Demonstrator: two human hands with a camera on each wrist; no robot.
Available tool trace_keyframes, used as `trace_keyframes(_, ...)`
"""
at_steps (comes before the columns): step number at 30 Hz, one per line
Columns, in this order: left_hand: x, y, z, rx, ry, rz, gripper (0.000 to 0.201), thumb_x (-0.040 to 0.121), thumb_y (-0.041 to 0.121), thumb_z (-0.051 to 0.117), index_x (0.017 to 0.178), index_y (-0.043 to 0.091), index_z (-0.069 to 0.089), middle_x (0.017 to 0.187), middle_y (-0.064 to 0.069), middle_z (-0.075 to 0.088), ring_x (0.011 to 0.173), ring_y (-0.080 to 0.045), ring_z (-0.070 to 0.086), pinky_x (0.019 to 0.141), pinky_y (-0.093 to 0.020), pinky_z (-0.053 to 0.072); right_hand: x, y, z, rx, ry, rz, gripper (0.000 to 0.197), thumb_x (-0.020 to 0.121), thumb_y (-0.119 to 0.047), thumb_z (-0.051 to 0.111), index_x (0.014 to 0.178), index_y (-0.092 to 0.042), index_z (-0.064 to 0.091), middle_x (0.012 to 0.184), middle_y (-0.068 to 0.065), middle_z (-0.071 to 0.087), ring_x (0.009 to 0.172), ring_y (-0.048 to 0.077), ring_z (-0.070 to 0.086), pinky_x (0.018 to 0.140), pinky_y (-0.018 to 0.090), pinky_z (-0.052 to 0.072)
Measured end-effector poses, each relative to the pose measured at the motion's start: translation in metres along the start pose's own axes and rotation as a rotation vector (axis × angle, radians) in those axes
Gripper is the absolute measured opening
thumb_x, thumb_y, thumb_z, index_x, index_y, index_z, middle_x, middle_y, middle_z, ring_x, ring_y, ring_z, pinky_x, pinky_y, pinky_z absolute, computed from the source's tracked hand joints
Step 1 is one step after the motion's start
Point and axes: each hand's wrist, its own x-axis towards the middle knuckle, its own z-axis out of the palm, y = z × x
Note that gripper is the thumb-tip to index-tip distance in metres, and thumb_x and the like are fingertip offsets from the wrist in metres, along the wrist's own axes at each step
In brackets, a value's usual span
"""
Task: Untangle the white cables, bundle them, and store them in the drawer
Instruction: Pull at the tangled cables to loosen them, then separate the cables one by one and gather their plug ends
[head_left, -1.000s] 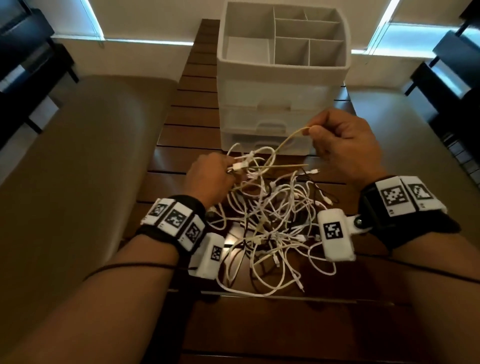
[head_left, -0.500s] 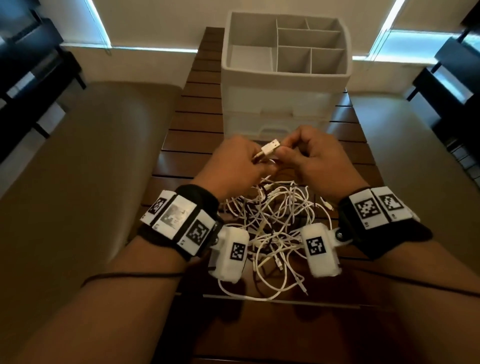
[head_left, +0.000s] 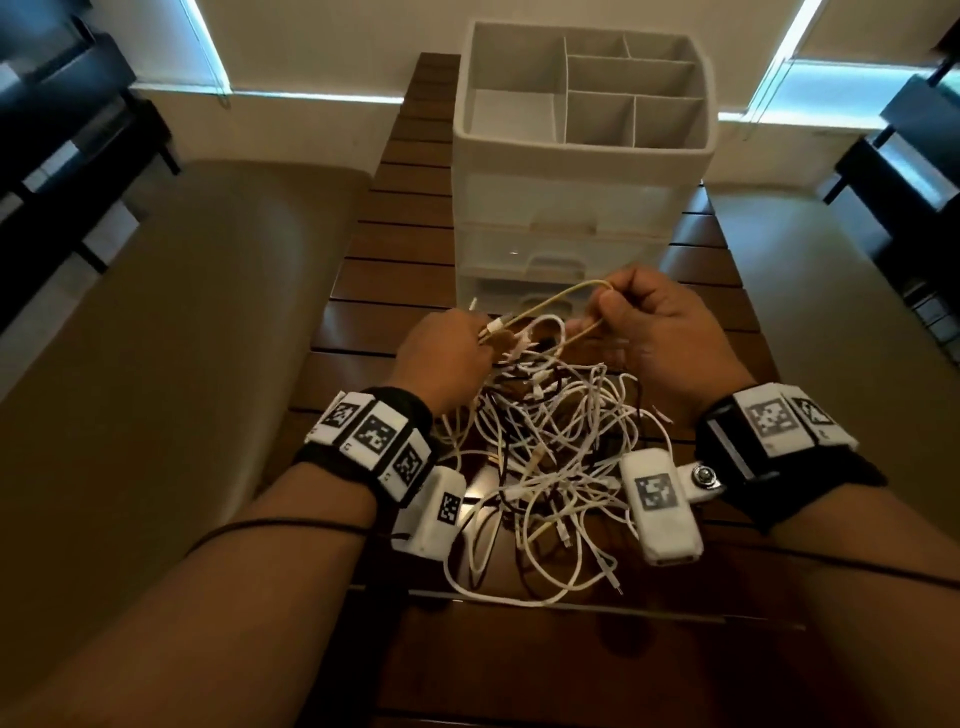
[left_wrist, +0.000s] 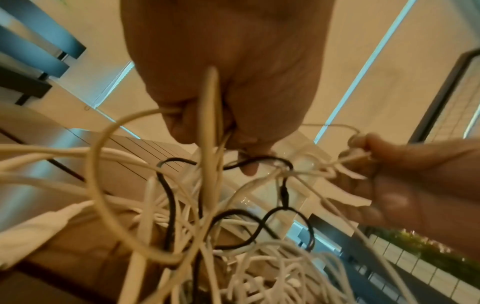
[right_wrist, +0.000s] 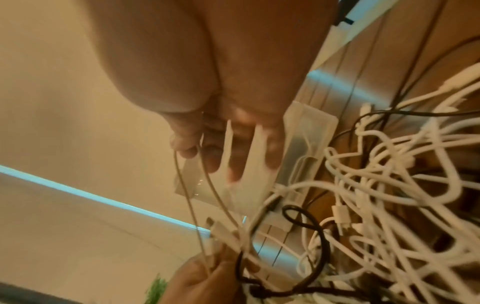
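Note:
A tangled heap of white cables (head_left: 545, 452) lies on the wooden table (head_left: 395, 291), with a thin black cable (left_wrist: 168, 197) mixed in. My left hand (head_left: 447, 353) pinches the connector ends of one yellowish-white cable (head_left: 545, 306) above the heap. My right hand (head_left: 654, 327) pinches the same cable's folded loop, pulled a short way right. The doubled strand runs taut between both hands (right_wrist: 202, 197). The white drawer unit (head_left: 571, 208) stands just behind the hands, its drawers closed.
The unit's top is an open tray with several empty compartments (head_left: 597, 98). Beige cushioned seats (head_left: 156, 338) flank the narrow table on both sides. Dark furniture (head_left: 62, 119) stands at the far left and right. A bare strip of table lies in front of the heap.
My hands met half a second ago around a connector above the heap. They have since drawn apart, the right one pulling a doubled length of cable to the right.

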Motion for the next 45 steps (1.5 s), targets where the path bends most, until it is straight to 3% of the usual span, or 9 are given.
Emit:
trace_keyframes(6,0.009,-0.008,-0.003,0.146,0.128,-0.008,0.017,0.098,0.023,0.05,0.082,0.025,0.055,0.072,0.006,0.05,0.065,-0.014,0.048,0.055,-0.026,0.032,-0.007,-0.004,-0.001,0.307,-0.126,0.111,0.012,0.095,-0.012,0.042,0.088,-0.005,0.05,0.059,0.006,0.049,0.051,0.018,0.056,0.056,0.03,0.055)
trace_keyframes(9,0.013,-0.012,-0.009,0.144,0.124,-0.049,0.018,0.097,0.024,0.053,0.08,0.025,0.057,0.071,0.006,0.051,0.072,-0.018,0.054,0.06,-0.03,0.037,-0.003,-0.001,-0.01,-0.044,-0.049,0.085,0.018,0.098,-0.018,0.047,0.084,-0.011,0.056,0.051,-0.008,0.047,0.04,0.004,0.041,0.042,0.017,0.036)
trace_keyframes(12,0.01,-0.016,-0.021,0.08,0.094,-0.121,0.015,0.093,0.025,0.061,0.08,0.022,0.056,0.076,0.003,0.056,0.081,-0.021,0.06,0.062,-0.029,0.039,0.001,0.005,-0.026,-0.678,-0.021,-0.067,0.013,0.092,-0.02,0.06,0.08,-0.018,0.063,0.066,-0.009,0.062,0.056,0.0,0.053,0.06,0.018,0.043)
trace_keyframes(20,-0.029,0.035,-0.046,-0.311,0.03,0.114,0.034,0.061,0.046,0.087,0.082,0.026,0.069,0.075,0.009,0.069,0.069,-0.002,0.065,0.061,-0.022,0.051,-0.001,-0.003,-0.008,-0.472,-0.071,-0.145,0.017,0.093,-0.008,0.056,0.08,-0.018,0.058,0.059,-0.01,0.059,0.052,0.001,0.052,0.053,0.019,0.046)
trace_keyframes(24,-0.03,0.031,-0.032,-0.506,0.003,0.108,0.029,0.083,0.049,0.067,0.082,0.02,0.069,0.065,0.013,0.064,0.056,0.002,0.058,0.058,-0.014,0.047,-0.003,-0.006,-0.009,-0.364,-0.097,-0.142,0.01,0.09,-0.008,0.06,0.082,-0.014,0.061,0.067,-0.005,0.061,0.056,0.005,0.054,0.055,0.018,0.046)
trace_keyframes(28,-0.027,0.006,-0.045,-0.698,0.274,-0.029,0.039,0.094,0.041,0.058,0.061,0.02,0.057,0.046,0.013,0.051,0.04,0.004,0.041,0.042,-0.009,0.034,-0.003,0.017,-0.031,-0.819,-0.141,0.003,0.005,0.089,-0.022,0.064,0.085,-0.02,0.064,0.079,-0.002,0.067,0.072,0.014,0.062,0.069,0.03,0.05)
trace_keyframes(34,-0.031,-0.003,-0.052,-0.168,0.043,0.072,0.024,0.089,0.041,0.066,0.069,0.028,0.064,0.065,0.007,0.062,0.061,-0.009,0.058,0.061,-0.03,0.046,-0.005,0.023,-0.023,-0.641,0.013,-0.03,0.011,0.092,-0.02,0.061,0.083,-0.018,0.068,0.072,0.002,0.069,0.066,0.017,0.065,0.076,0.045,0.055)
trace_keyframes(39,-0.042,0.04,-0.046,-0.173,-0.047,0.12,0.035,0.093,0.049,0.055,0.078,0.021,0.068,0.063,0.003,0.066,0.05,-0.006,0.053,0.053,-0.026,0.043,0.0,0.003,0.0,-0.614,-0.047,-0.145,0.008,0.09,-0.02,0.064,0.087,-0.017,0.07,0.078,0.009,0.069,0.072,0.027,0.065,0.068,0.04,0.054)
trace_keyframes(45,-0.069,0.022,-0.104,-0.243,-0.024,-0.06,0.037,0.095,0.043,0.052,0.074,0.018,0.068,0.062,-0.004,0.071,0.053,-0.005,0.06,0.06,-0.029,0.043,0.0,-0.002,-0.015,-0.893,-0.154,-0.058,0.006,0.086,-0.026,0.067,0.081,-0.023,0.07,0.081,-0.002,0.066,0.075,0.008,0.06,0.07,0.029,0.049)
